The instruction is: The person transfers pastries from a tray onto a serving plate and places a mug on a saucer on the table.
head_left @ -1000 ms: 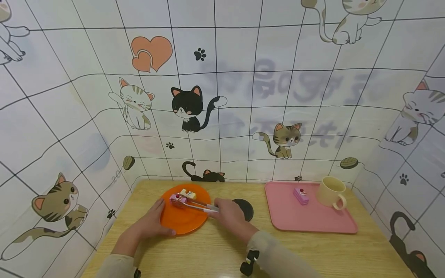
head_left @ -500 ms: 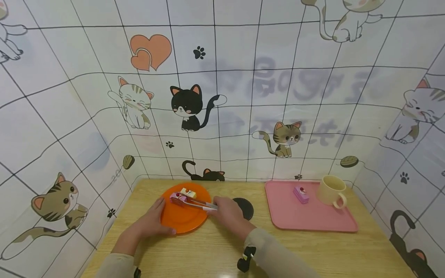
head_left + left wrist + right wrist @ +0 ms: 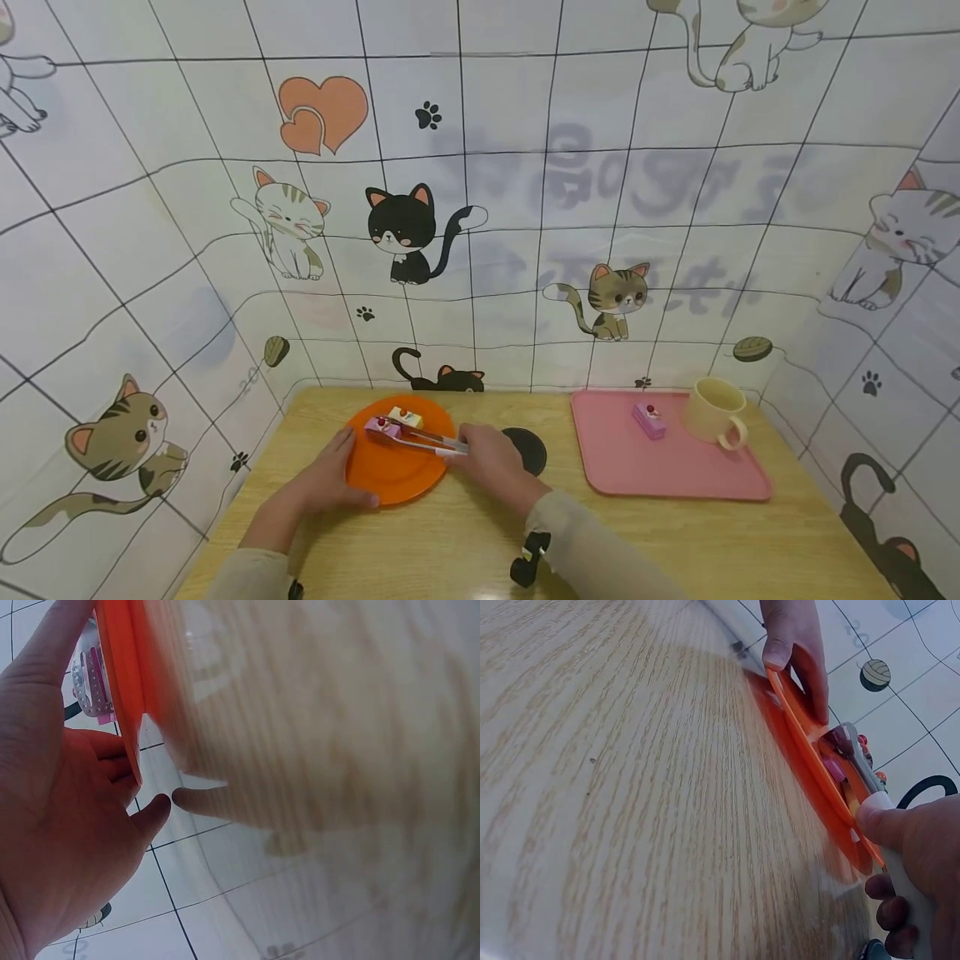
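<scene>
One yellow cake [image 3: 407, 417] looks done on orange plate [image 3: 397, 482], nr back-left corner of table [image 3: 450, 550]; pink cake [image 3: 378, 426] beside it prob. unfinished, tongs [image 3: 450, 452] (gripped by R hand [image 3: 491, 462]) at it, L hand [image 3: 327, 475] holding plate's left rim; 2nd pink pc [image 3: 649, 422] untouched on tray [image 3: 652, 473], nr back edge.

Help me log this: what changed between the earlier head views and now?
Very little: the right hand and its tongs edged slightly left, perhaps partly the camera's shift. Nothing was visibly taken or released. The left hand stays at the orange plate, the tong tips at its pink cake; the pink tray and yellow mug look unchanged.
</scene>
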Demonstrator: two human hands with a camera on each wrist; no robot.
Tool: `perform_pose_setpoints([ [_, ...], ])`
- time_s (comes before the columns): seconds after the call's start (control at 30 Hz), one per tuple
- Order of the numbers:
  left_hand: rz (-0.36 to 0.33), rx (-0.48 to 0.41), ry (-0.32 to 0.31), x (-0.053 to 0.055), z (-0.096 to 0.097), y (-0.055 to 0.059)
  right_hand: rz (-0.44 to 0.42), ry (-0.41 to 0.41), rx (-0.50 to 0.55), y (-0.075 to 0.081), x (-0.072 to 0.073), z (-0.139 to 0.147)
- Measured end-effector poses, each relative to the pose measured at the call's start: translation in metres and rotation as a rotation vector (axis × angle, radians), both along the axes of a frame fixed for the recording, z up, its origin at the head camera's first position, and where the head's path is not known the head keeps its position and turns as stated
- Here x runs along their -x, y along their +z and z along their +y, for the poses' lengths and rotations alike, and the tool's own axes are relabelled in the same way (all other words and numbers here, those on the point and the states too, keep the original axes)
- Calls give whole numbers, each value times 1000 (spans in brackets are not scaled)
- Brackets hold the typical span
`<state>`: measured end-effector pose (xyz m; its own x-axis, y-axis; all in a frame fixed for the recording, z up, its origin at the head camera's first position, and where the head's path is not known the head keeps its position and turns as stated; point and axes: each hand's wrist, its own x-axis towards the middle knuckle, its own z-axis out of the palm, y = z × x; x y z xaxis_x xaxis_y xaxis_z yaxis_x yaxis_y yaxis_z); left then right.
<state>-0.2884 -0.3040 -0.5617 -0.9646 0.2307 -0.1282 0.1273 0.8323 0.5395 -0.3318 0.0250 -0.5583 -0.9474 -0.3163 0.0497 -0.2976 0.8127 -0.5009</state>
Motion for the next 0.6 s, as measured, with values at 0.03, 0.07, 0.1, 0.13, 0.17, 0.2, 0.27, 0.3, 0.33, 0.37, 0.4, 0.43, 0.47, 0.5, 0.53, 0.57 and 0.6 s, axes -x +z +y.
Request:
perform_pose_setpoints([
  [0.03,1,0,-1,0,0,0,-5,-2,-2,0,0,0],
  [0.07,0,1,0,-1,0,0,-10,-2,1,-1,0,0],
  [0.1,0,2,0,-1,0,0,-14,-3,-3,-1,1,0],
  [0.13,-3,2,3,-1,-1,0,-16,-4,-3,-2,1,0],
  [0.17,-1,4,2,-2,-1,-1,-17,-3,-2,-2,0,0],
  [0.2,-1,5,2,-2,0,0,-19,-5,2,-2,0,0],
  [0.27,-3,6,3,-3,0,0,-25,-6,10,-2,0,0],
  [0.3,-5,5,4,-3,0,0,-28,-7,12,-2,0,0],
  [0.33,-7,4,6,-3,0,0,-29,-7,20,-2,0,0],
  [0.37,-8,3,7,-3,0,0,-31,-8,25,-2,-1,0],
  [0.4,-10,1,9,-3,0,0,-31,-8,30,-2,-1,0],
  [0.43,-11,0,10,-3,0,0,-29,-7,34,-2,-1,0],
  [0.47,-12,-1,11,-3,0,0,-27,-6,38,-1,-2,0],
  [0.5,-11,-1,11,-3,0,0,-24,-7,39,-1,-2,0],
  [0.53,-10,-1,12,-3,0,0,-22,-8,39,-1,-3,0],
  [0.57,-9,0,12,-3,0,0,-19,-9,36,-1,-3,0],
  [0.6,-9,0,12,-3,0,0,-16,-8,35,-1,-3,0],
])
